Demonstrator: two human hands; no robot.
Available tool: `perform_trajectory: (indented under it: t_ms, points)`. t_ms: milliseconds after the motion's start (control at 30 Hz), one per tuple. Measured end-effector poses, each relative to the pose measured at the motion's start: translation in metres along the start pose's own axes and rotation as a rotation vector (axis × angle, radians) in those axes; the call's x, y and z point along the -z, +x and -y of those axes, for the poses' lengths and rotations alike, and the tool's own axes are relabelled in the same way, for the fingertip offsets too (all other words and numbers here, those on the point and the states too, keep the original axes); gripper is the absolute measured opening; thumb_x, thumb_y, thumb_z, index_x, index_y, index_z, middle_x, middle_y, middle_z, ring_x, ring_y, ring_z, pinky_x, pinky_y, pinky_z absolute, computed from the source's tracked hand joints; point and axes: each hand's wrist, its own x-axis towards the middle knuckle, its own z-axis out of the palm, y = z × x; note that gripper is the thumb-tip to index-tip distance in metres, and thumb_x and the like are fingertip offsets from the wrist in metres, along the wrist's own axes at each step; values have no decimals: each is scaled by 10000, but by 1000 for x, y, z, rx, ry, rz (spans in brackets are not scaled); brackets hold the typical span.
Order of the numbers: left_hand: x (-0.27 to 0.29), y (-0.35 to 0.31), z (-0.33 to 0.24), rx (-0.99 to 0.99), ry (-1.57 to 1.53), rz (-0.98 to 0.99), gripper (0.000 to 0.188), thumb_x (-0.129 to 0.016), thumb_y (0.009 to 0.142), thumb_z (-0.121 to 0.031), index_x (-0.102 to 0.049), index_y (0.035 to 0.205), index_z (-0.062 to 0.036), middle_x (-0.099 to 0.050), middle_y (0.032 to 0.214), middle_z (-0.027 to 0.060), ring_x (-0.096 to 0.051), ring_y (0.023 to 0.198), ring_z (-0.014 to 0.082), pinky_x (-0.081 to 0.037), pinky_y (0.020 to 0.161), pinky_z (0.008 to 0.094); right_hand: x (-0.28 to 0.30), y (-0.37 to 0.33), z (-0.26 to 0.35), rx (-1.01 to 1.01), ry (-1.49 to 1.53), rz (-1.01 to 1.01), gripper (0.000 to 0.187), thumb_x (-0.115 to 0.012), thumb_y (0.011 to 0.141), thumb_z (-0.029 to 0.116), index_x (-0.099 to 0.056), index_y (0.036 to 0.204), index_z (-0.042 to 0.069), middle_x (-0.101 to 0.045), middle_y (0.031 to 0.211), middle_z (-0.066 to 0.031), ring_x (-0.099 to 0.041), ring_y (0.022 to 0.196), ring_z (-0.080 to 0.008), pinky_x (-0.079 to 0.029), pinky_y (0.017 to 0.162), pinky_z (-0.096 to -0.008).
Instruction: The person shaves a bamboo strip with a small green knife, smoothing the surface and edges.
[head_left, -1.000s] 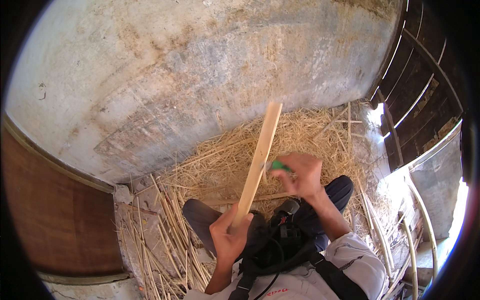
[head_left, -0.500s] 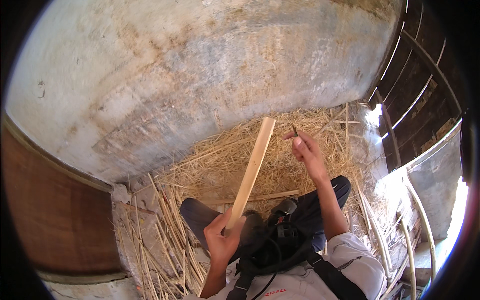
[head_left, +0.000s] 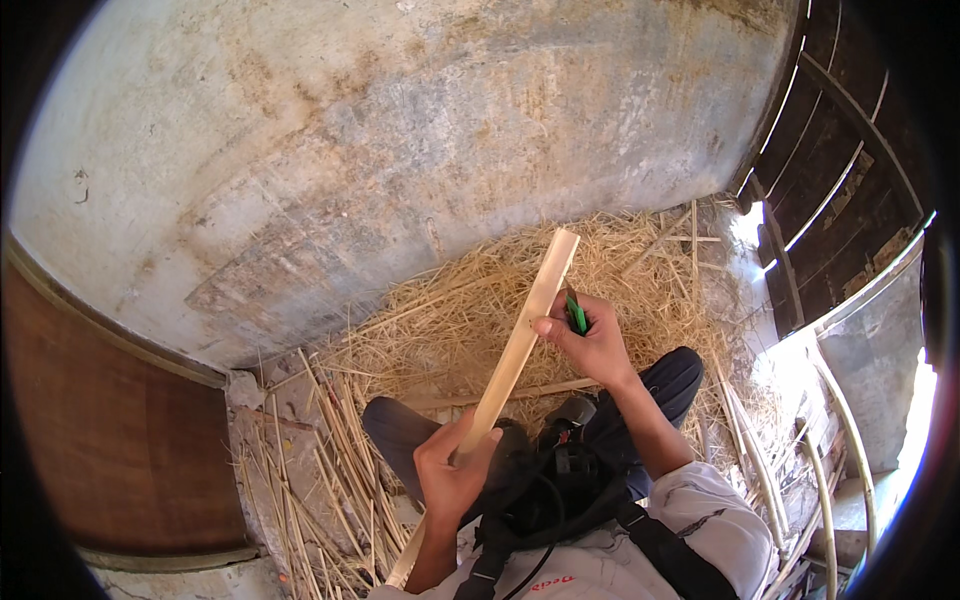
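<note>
Wall (head_left: 450,120): stained and grey, curving behind loose straw (head_left: 440,345) as I look on.
Left hand (head_left: 455,478): grip wrapped around the lower part of a long pale strip (head_left: 512,350).
Right hand (head_left: 600,345): grip closed on a small green tool (head_left: 577,315), thumb against the strip.
Pale strip: slanting up and rightward between bent knees (head_left: 672,380), its top end above the straw.

Above the grip of the left hand (head_left: 452,472), the wooden strip (head_left: 523,335) is showing pale yellow; inside the right hand (head_left: 597,348), the tool (head_left: 577,316) is showing bright green. Beyond both grips, straw (head_left: 430,325) is glowing golden, and the wall (head_left: 440,150) (grey, mostly) is bearing rusty-brown blotches. Below, the straps (head_left: 672,552) are showing black.
</note>
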Motion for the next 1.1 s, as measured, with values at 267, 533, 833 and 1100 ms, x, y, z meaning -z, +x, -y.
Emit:
perform_trajectory:
  t_ms: [267,533,833,1100]
  points:
    - [-2,5,2,-22,20,-45,341,-843,916,-29,-771,1237,58,-772,952,68,-651,847,70,-527,729,238,-1,0,6,-2,-8,27,235,-801,993,235,-734,998,10,-479,732,81,-408,689,-41,-331,597,-280]
    - [-1,8,5,-52,3,-71,333,-826,941,-40,-764,1253,61,-757,930,50,-621,816,55,-495,687,219,14,-8,7,218,-196,79,340,-731,1010,319,-696,1110,-5,-559,806,-85,-527,714,-191,-437,658,-348]
    - [1,8,-5,-18,49,-63,341,-828,942,-61,-764,1256,56,-739,908,27,-607,803,43,-467,609,207,15,-12,17,448,-535,28,305,-833,929,281,-768,1120,52,-749,914,-111,-735,733,-288,-570,646,-370]
    - [6,4,-4,39,-63,-19,336,-836,937,-60,-776,1254,33,-682,791,-11,-518,588,9,-373,488,201,13,-8,26,526,-698,-42,308,-872,865,338,-799,1068,117,-750,838,-23,-710,648,-233,-534,582,-350]
